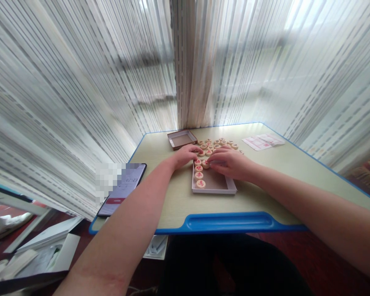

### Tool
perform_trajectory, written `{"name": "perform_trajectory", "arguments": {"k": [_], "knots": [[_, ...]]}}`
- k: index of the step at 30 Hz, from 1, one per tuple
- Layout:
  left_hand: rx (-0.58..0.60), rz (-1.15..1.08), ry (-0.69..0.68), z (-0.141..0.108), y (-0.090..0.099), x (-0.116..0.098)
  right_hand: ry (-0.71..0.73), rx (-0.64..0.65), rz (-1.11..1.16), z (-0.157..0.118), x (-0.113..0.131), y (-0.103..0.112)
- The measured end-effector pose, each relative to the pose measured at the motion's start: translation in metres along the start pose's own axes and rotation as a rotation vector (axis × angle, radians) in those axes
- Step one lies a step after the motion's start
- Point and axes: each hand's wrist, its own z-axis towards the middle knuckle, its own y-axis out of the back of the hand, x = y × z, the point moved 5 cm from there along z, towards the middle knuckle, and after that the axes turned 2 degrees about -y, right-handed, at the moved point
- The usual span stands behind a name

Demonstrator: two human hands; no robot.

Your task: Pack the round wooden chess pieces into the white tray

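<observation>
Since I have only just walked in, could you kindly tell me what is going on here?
A person is handling round marked pieces. The right hand is at a red-marked piece in the white box, where four others line its left side. The left hand is by the box's far left corner. More pieces lie loose on the table beyond.
</observation>
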Motion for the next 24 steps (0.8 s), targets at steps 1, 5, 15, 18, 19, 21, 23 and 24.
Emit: {"name": "perform_trajectory", "arguments": {"k": [1, 5, 15, 18, 19, 21, 23, 24], "knots": [[0.001, -0.002, -0.006, 0.0, 0.0, 0.0, 0.002, -0.004, -0.001, 0.0, 0.0, 0.001], [-0.002, -0.018, -0.01, -0.001, 0.0, -0.001, 0.005, -0.016, -0.009, 0.0, 0.002, 0.003], [-0.036, -0.041, 0.054, -0.003, -0.001, -0.006, 0.033, 0.015, 0.006, -0.002, 0.007, 0.004], [-0.031, -0.041, 0.061, -0.003, -0.001, -0.006, 0.066, 0.065, -0.003, -0.003, 0.015, 0.004], [-0.031, -0.043, 0.061, -0.003, -0.001, -0.006, 0.06, 0.079, -0.017, -0.003, 0.016, 0.004], [-0.032, -0.045, 0.06, -0.003, -0.001, -0.005, 0.037, 0.107, -0.049, -0.003, 0.017, 0.004], [-0.035, -0.039, 0.055, -0.002, 0.0, -0.004, 0.029, 0.133, -0.067, -0.003, 0.016, 0.002], [-0.037, -0.034, 0.051, -0.002, 0.0, -0.003, 0.034, 0.143, -0.067, -0.004, 0.016, 0.002]]}}
